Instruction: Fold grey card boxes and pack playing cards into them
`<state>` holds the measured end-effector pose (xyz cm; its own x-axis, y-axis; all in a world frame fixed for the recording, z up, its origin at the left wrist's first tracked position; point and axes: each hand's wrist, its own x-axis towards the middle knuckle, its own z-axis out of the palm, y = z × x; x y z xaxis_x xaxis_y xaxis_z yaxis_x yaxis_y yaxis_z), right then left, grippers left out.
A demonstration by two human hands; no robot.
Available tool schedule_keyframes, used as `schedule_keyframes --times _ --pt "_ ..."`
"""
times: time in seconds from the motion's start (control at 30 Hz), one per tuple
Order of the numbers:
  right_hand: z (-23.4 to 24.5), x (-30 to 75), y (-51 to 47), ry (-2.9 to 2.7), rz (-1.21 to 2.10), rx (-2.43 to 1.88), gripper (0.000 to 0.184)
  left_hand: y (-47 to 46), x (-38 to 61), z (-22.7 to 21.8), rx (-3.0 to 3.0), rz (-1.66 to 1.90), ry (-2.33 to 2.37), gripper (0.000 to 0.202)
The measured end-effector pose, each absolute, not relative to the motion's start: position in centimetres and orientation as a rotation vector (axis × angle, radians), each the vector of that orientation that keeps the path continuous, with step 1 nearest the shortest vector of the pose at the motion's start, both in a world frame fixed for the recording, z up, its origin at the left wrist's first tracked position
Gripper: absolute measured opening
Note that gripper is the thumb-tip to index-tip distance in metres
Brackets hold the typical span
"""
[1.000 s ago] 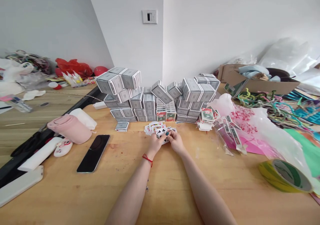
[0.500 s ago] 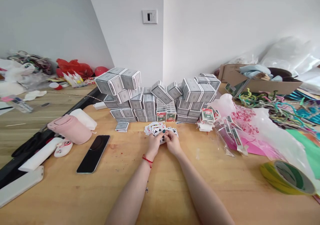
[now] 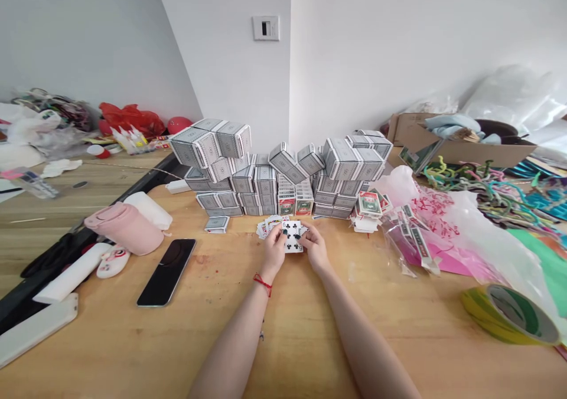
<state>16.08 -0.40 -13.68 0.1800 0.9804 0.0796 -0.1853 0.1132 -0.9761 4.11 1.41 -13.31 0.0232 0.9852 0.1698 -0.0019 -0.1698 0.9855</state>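
Observation:
My left hand point(image 3: 274, 253) and my right hand point(image 3: 314, 247) meet at the middle of the wooden table point(image 3: 287, 340), both closed on a small squared stack of playing cards point(image 3: 293, 236) with a six of clubs face up on top. A few loose cards point(image 3: 267, 226) lie fanned on the table just behind my left hand. A red string bracelet sits on my left wrist. Behind the cards rises a wall of stacked grey card boxes point(image 3: 266, 169).
A black phone point(image 3: 167, 271) and a pink pouch point(image 3: 125, 228) lie at the left. At the right lie clear and pink plastic bags point(image 3: 436, 225), a roll of yellow-green tape point(image 3: 509, 316), coloured pipe cleaners point(image 3: 482, 180) and a cardboard box point(image 3: 456, 142).
The cards, spread in a fan between my hands a second ago, are now gathered into one squared stack held by both hands, with fewer cards left loose behind.

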Motion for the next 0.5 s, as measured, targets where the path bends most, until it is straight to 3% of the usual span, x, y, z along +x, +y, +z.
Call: schedule_keyframes --times 0.2,0.5 --pt "-13.13 15.74 -0.68 -0.875 1.205 -1.034 0.033 1.27 4.15 -13.59 1.412 1.363 1.121 0.038" --pt "-13.13 15.56 -0.68 -0.842 1.271 -0.99 0.037 1.31 4.4 -13.97 1.423 1.444 1.143 0.035"
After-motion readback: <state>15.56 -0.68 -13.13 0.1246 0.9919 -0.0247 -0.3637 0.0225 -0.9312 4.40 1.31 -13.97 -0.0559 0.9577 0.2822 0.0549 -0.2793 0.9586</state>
